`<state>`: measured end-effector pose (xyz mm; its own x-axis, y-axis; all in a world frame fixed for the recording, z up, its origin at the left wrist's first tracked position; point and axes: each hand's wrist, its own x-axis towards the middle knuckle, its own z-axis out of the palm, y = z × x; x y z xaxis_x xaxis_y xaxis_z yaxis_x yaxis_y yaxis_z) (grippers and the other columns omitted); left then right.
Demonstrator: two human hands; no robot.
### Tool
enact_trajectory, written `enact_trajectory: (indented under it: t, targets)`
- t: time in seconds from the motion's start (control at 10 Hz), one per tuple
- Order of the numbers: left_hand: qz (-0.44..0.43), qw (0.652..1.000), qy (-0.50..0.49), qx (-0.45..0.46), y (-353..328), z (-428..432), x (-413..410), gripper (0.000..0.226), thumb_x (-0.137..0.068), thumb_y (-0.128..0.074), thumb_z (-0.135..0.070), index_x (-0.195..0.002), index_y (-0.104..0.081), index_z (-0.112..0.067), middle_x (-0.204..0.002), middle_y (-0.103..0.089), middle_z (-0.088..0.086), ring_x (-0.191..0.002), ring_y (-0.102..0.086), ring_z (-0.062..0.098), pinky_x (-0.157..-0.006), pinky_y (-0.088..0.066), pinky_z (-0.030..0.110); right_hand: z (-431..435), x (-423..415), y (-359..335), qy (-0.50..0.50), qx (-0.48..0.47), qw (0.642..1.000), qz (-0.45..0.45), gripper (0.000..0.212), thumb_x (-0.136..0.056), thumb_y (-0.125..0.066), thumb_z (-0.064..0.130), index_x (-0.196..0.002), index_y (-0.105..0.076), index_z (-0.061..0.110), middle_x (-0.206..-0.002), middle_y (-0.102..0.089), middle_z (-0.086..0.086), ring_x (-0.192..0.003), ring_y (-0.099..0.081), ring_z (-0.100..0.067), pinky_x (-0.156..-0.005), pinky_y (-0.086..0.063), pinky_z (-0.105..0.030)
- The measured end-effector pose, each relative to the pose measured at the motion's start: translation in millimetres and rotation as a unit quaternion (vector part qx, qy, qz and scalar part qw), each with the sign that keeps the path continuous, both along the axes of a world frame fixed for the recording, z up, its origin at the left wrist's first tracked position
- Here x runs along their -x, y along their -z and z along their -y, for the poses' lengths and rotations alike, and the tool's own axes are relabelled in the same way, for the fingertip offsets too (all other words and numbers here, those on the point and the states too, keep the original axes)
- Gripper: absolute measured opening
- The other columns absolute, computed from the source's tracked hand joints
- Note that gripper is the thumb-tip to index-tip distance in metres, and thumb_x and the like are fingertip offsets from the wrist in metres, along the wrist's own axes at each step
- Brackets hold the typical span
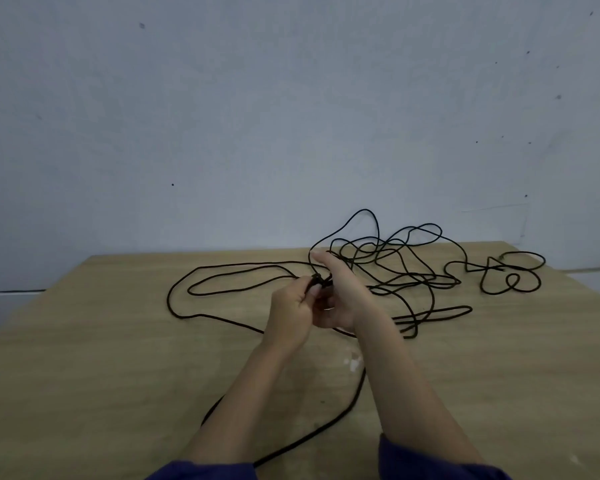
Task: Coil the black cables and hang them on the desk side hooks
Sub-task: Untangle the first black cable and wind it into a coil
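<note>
Head view, looking forward and down. No brand, label or writing can be read on any surface. Black cable (388, 268), thin and round in section, lies uncoiled on the desk top (118, 358) in loose, overlapping loops: a dense tangle at the far middle and right, one long flat loop (236, 277) reaching left, a smaller knotted cluster (510, 271) near the far right edge, and a single strand (329, 424) running toward the near edge between the forearms. Left hand (291, 317) and right hand (340, 292) meet above the desk's middle, close together and touching; the left thumb and fingers pinch a short dark section of cable, possibly a plug, though blur hides its form. Right hand stands edge-up beside it, fingers curled around the same piece; its exact grip cannot be told. Desk top is pale wood-grain laminate, matte, with a few white marks (354, 363). Dark blue sleeves (426, 462) are pushed up the forearms. Wall (257, 116) behind is plain grey-blue, speckled.
</note>
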<state>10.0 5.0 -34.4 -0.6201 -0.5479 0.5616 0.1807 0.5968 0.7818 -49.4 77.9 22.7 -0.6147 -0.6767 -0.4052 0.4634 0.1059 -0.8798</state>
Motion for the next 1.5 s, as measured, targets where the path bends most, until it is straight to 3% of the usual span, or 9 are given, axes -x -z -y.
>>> enact_trajectory:
  t: [0.3, 0.5, 0.6, 0.7, 0.8, 1.0, 1.1, 1.2, 1.5]
  targets:
    - [0.013, 0.947, -0.028, 0.319, 15.8, -3.1, 2.3, 0.019, -0.083, -0.044, -0.010, -0.076, -0.062, -0.005, -0.071, -0.060, 0.005, -0.074, -0.041, 0.013, -0.067, -0.034, 0.022, -12.9, 21.2, 2.3, -0.088, -0.041, 0.995, -0.035, 0.027, -0.088, -0.060, 0.025, -0.067, -0.051, 0.011, -0.045, -0.044, 0.000, -0.033, -0.036, -0.010, -0.045, -0.041, -0.018]
    - [0.000, 0.965, -0.132, 0.226, 24.6, -8.9, 4.4, 0.012, -0.080, -0.059, -0.006, -0.079, -0.068, -0.013, -0.086, -0.058, -0.007, -0.088, -0.040, 0.019, -0.079, -0.027, 0.022, -0.9, 11.1, 15.8, 0.039, -0.056, 0.977, -0.204, 0.025, -0.096, -0.045, 0.017, -0.072, -0.046, 0.011, -0.057, -0.047, -0.004, -0.035, -0.043, -0.010, -0.033, -0.041, -0.016]
    - [0.021, 0.985, -0.172, -0.012, 9.6, -18.6, 0.4, 0.031, -0.073, -0.077, -0.018, -0.100, -0.062, -0.012, -0.111, -0.037, -0.001, -0.102, -0.030, 0.012, -0.087, -0.029, 0.021, -3.0, 17.1, 19.7, 0.109, -0.094, 0.938, -0.315, 0.033, -0.097, -0.040, 0.015, -0.064, -0.040, 0.016, -0.066, -0.046, -0.002, -0.061, -0.050, -0.021, -0.055, -0.051, -0.027]
    - [0.093, 0.940, -0.113, -0.308, -8.2, -29.8, -9.7, 0.020, -0.079, -0.067, -0.026, -0.072, -0.053, -0.013, -0.083, -0.049, -0.002, -0.080, -0.044, 0.018, -0.064, -0.035, 0.026, -6.0, 16.3, 13.1, 0.158, -0.112, 0.903, -0.384, 0.040, -0.099, -0.035, 0.014, -0.058, -0.033, 0.018, -0.076, -0.049, -0.012, -0.080, -0.045, -0.022, -0.075, -0.040, -0.032]
    - [0.161, 0.825, 0.037, -0.541, -23.8, -37.4, -12.3, 0.058, -0.086, -0.043, -0.060, -0.060, -0.051, -0.008, -0.056, -0.051, 0.005, -0.051, -0.039, 0.018, -0.048, -0.025, 0.023, -8.1, 8.3, 5.7, 0.138, -0.127, 0.874, -0.449, 0.042, -0.100, -0.032, 0.018, -0.058, -0.030, 0.018, -0.082, -0.047, -0.013, -0.080, -0.042, -0.021, -0.073, -0.035, -0.031]
    - [0.012, 0.651, 0.073, -0.756, -35.3, -28.9, -3.0, 0.031, -0.098, -0.040, -0.018, -0.071, -0.045, -0.003, -0.071, -0.049, 0.011, -0.065, -0.042, 0.021, -0.060, -0.034, 0.029, -6.8, -0.3, 12.3, 0.128, -0.114, 0.835, -0.522, 0.048, -0.100, -0.034, 0.020, -0.053, -0.034, 0.011, -0.055, -0.037, -0.001, -0.068, -0.040, -0.025, -0.057, -0.016, -0.029]
    - [-0.141, 0.491, 0.066, -0.857, -38.6, -15.4, -1.7, 0.030, -0.096, -0.024, 0.000, -0.073, -0.043, -0.001, -0.075, -0.043, 0.013, -0.071, -0.044, 0.022, -0.075, -0.044, 0.025, -9.9, -5.6, 14.9, 0.165, -0.088, 0.831, -0.524, 0.049, -0.100, -0.036, 0.022, -0.052, -0.031, 0.015, -0.055, -0.036, 0.000, -0.059, -0.037, -0.021, -0.056, -0.015, -0.029]
    - [-0.205, 0.465, 0.030, -0.860, -38.1, -21.4, -1.7, 0.035, -0.095, -0.015, 0.002, -0.075, -0.044, -0.002, -0.065, -0.038, 0.009, -0.057, -0.037, 0.017, -0.079, -0.042, 0.023, -10.5, -11.6, 14.3, 0.238, -0.017, 0.827, -0.508, 0.048, -0.100, -0.039, 0.025, -0.052, -0.030, 0.023, -0.051, -0.034, 0.008, -0.050, -0.031, -0.005, -0.053, -0.020, -0.025]
    - [-0.017, 0.699, 0.065, -0.712, -38.4, -15.3, 1.3, 0.033, -0.096, -0.030, 0.000, -0.070, -0.050, 0.002, -0.063, -0.054, 0.015, -0.054, -0.057, 0.021, -0.040, -0.049, 0.022, -23.7, -15.3, 18.3, 0.064, 0.004, 0.825, -0.561, 0.044, -0.097, -0.046, 0.026, -0.060, -0.059, 0.007, -0.055, -0.061, 0.004, -0.058, -0.056, -0.020, -0.061, -0.048, -0.039]
